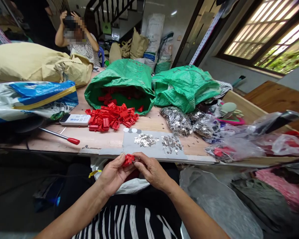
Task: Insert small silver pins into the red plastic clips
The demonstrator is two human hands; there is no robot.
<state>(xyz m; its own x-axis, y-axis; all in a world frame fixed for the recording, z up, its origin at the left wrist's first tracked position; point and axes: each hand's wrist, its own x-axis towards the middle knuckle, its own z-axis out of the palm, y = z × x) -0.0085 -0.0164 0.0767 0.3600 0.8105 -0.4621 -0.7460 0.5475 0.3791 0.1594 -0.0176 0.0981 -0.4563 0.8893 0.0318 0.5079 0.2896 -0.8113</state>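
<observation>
My left hand point(113, 174) is closed around a small red plastic part point(128, 159), held just below the table's front edge. My right hand point(150, 169) meets it from the right, fingertips pinched against the same part. Right above my hands, a grey mat point(129, 144) carries two small heaps of shiny metal bits point(146, 140). Further back lies a pile of red plastic parts point(111, 117) spilling from an open green sack point(121, 79).
A wooden table point(99, 139) holds a white remote point(74, 119), a red-handled tool point(61, 135), a blue-and-white bag point(27, 99), a tan sack point(37, 64), a second green sack point(185, 86) and plastic bags of metal pieces point(176, 120). Another person point(77, 38) sits at the far side.
</observation>
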